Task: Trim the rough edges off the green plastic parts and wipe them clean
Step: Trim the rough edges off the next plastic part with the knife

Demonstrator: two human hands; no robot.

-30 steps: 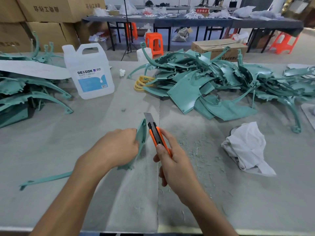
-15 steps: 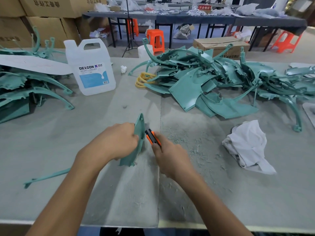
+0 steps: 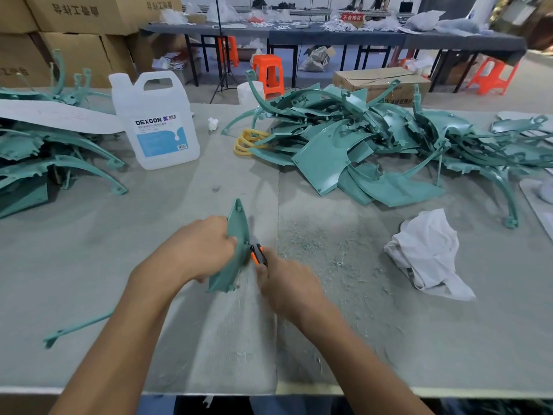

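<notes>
My left hand (image 3: 203,250) grips the green plastic part (image 3: 238,232), fingers curled round its left side, holding it on edge over the middle of the desk (image 3: 167,211); my right hand (image 3: 287,284) is closed round the orange utility knife (image 3: 258,255), whose front end sits against the part's right edge, the blade itself hidden. Pale shavings (image 3: 323,244) lie scattered just right of the knife; a crumpled white rag (image 3: 428,253) lies farther right; a heap of green parts (image 3: 359,145) lies beyond it; a white jug (image 3: 155,124) stands at the far left.
</notes>
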